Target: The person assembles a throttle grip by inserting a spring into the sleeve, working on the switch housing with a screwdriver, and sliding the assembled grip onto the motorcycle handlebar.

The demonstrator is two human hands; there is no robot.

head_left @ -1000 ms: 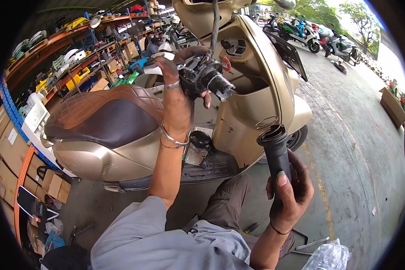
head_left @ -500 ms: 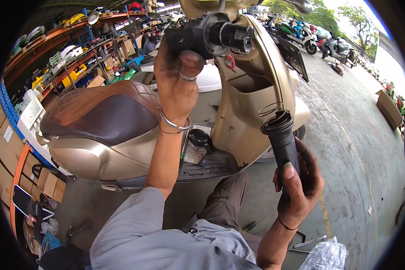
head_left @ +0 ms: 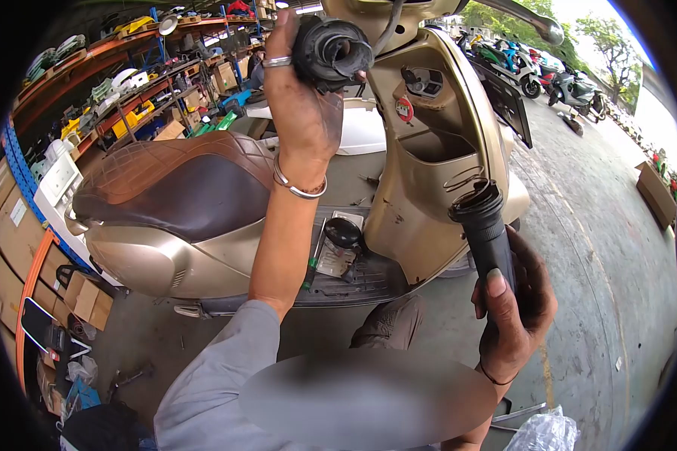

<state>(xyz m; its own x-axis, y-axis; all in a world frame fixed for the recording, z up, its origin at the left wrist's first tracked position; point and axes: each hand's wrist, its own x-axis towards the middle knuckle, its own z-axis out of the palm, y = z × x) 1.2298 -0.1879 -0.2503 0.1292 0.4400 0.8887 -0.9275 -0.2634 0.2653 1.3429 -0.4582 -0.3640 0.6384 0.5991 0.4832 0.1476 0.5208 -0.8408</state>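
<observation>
My left hand [head_left: 305, 124], raised at the top, is closed around a black cylindrical part [head_left: 331, 52] with a hollow round end facing down and to the right. Much of the far side of this part is hidden. Lower on the right, my right hand [head_left: 523, 308] grips a black ribbed tube [head_left: 485, 233] that looks like a handlebar grip with a flanged open end. A thin wire coil spring [head_left: 462, 178] stands out from that open end. The two parts are apart. Behind them is a gold scooter [head_left: 135, 255] with a brown seat [head_left: 203, 188].
On the scooter's footboard lie a round black object [head_left: 343, 232] and a green-handled screwdriver [head_left: 309, 274]. Loaded shelves [head_left: 105, 105] line the left, above cardboard boxes [head_left: 89, 301]. Parked scooters [head_left: 575, 86] stand at the upper right. Clear plastic wrap [head_left: 545, 432] lies at the bottom right.
My left hand has turned its black part, so the hollow end now faces more toward me. My right hand still grips the tube, slightly farther right in view. The view has shifted a little.
</observation>
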